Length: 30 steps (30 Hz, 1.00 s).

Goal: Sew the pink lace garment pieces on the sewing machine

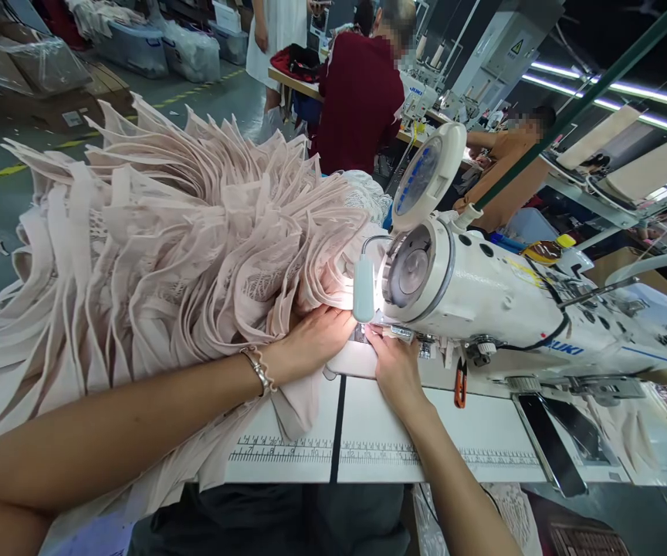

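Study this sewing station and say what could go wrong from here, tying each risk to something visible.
1. The left hand and right hand are both close to the sewing machine's stitching area, so a finger might get caught.
2. The bracelet sits right by the pale pink fabric and could snag it.
3. The phone reaches the table's front edge and might be knocked off.

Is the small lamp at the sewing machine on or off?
The lamp is on: the pale pink fabric beside the left hand glows brightly.
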Each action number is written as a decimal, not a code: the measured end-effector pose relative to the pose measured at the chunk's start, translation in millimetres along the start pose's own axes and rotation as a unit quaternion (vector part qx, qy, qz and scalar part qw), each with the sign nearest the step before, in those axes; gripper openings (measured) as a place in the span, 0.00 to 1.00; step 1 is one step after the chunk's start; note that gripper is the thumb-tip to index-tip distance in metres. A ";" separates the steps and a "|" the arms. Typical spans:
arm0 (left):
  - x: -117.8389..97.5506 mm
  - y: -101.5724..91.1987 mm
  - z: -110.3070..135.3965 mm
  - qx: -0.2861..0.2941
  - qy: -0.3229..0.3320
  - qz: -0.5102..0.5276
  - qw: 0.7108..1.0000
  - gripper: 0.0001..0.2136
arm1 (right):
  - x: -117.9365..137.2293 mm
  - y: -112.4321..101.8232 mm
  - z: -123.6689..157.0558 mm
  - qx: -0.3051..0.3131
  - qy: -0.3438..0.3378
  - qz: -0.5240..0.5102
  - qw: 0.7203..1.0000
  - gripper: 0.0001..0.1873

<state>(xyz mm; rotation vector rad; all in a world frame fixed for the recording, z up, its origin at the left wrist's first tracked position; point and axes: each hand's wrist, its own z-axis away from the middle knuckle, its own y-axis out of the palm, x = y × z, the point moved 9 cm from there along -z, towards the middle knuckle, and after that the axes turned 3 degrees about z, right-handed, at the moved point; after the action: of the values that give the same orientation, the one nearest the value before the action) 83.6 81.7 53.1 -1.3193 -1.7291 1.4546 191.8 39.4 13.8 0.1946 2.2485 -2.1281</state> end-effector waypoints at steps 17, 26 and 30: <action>-5.9 4.1 4.9 -0.016 0.025 -0.089 0.996 0.11 | 8.5 -0.7 -0.1 0.036 -0.015 0.029 0.999 0.39; -10.0 0.4 5.0 -0.033 0.044 -0.122 0.991 0.11 | 5.6 1.9 0.7 0.030 -0.004 0.017 0.999 0.38; -10.8 0.2 5.4 -0.034 0.046 -0.118 0.991 0.11 | 2.9 4.2 -0.2 0.027 -0.003 0.000 1.000 0.37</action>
<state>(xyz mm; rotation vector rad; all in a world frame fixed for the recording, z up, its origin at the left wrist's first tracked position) 83.3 69.7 53.4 -1.1517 -1.8180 1.1959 189.5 40.0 9.3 0.1907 2.1887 -2.1881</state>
